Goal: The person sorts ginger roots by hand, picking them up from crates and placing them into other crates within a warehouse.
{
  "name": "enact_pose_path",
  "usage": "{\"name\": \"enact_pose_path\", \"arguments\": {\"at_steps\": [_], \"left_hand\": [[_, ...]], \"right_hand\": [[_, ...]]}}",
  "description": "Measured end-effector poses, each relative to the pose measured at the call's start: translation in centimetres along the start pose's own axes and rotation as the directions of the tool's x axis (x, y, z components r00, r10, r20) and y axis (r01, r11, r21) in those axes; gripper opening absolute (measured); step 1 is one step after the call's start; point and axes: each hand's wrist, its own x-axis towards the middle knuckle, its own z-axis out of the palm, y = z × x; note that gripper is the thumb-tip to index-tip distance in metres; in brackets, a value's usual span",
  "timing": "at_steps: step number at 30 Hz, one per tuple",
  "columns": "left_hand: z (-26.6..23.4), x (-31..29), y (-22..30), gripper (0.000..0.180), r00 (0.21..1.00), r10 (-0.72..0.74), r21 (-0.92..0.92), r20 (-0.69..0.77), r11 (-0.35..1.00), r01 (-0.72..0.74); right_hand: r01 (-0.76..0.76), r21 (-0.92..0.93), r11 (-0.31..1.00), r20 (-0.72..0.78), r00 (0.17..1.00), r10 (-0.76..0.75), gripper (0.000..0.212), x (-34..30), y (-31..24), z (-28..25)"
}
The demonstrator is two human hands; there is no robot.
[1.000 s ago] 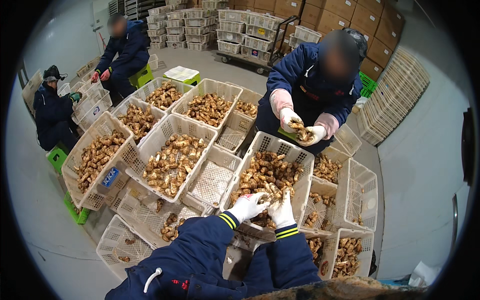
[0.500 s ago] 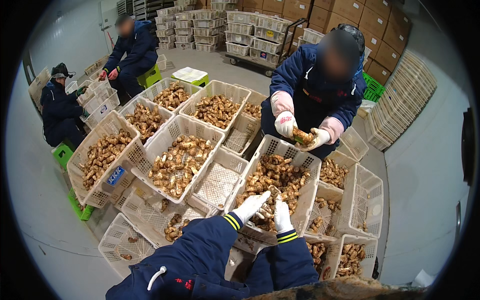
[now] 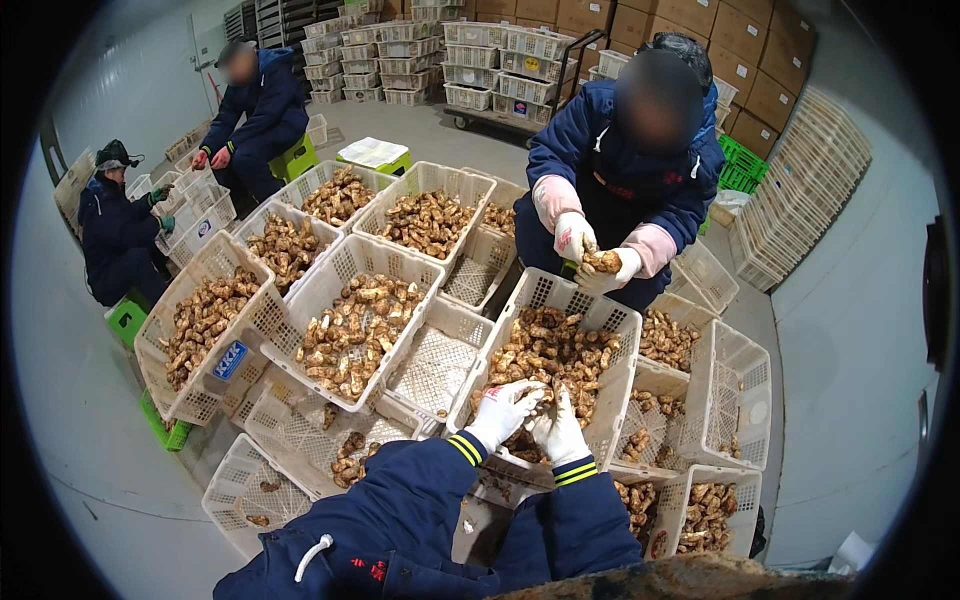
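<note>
Both my hands wear white gloves and are over the near end of a white plastic crate point(image 3: 625, 385) filled with brown-and-white mushrooms point(image 3: 548, 345). Curled at the left, my left hand point(image 3: 503, 412) is closed round a mushroom point(image 3: 543, 395) that shows at its fingertips. Close beside it, my right hand point(image 3: 560, 434) has its fingers bent, thumb side toward the left hand; whatever it grips is mostly hidden. Across the crate, a co-worker's gloved hands point(image 3: 600, 275) hold mushrooms point(image 3: 603, 261) above the far rim.
More mushroom crates point(image 3: 310, 385) stand to the left, with a bare-bottomed crate point(image 3: 438, 362) between. At the right are small crates point(image 3: 735, 400) and a tall crate stack point(image 3: 800, 190). Two people point(image 3: 262, 110) sit far left. A loaded trolley point(image 3: 500, 120) and cartons point(image 3: 690, 20) stand behind.
My hands have drawn their fingers in, and a mushroom now shows at my left fingertips. The co-worker's hands and mushrooms have shifted slightly, with the mushrooms turned.
</note>
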Motion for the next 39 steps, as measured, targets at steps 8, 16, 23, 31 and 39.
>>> {"name": "enact_pose_path", "arguments": {"at_steps": [8, 16, 23, 31, 39], "left_hand": [[-1.0, 1.5, -2.4, 0.034, 0.999, -0.026, -0.073, -0.023, 0.997, 0.024], [-0.4, 2.2, -2.8, 0.044, 0.964, -0.266, 0.141, 0.027, 0.955, 0.26], [0.4, 1.4, -3.3, 0.04, 0.937, 0.34, 0.645, 0.082, 0.698, -0.31], [0.4, 0.8, -3.2, 0.03, 0.936, 0.315, 0.671, 0.157, 0.661, -0.335], [-0.3, 2.1, -5.0, 0.027, 0.965, 0.263, 0.549, -0.024, 0.81, -0.207]], "right_hand": [[0.079, 0.116, 0.99, 0.088, 0.992, -0.089, 0.052, -0.5, -0.9, 2.1], [0.211, -0.272, 0.939, 0.014, 0.976, -0.216, 0.053, -1.4, -0.2, 1.5], [-0.042, -0.011, 0.999, -0.085, 0.996, 0.041, 0.051, -1.0, -0.8, 0.6], [-0.054, 0.097, 0.994, 0.088, 0.995, 0.046, 0.052, -0.6, -0.7, -0.1], [0.058, 0.277, 0.959, 0.091, 0.992, -0.086, 0.052, -1.6, -1.9, 3.4]]}}
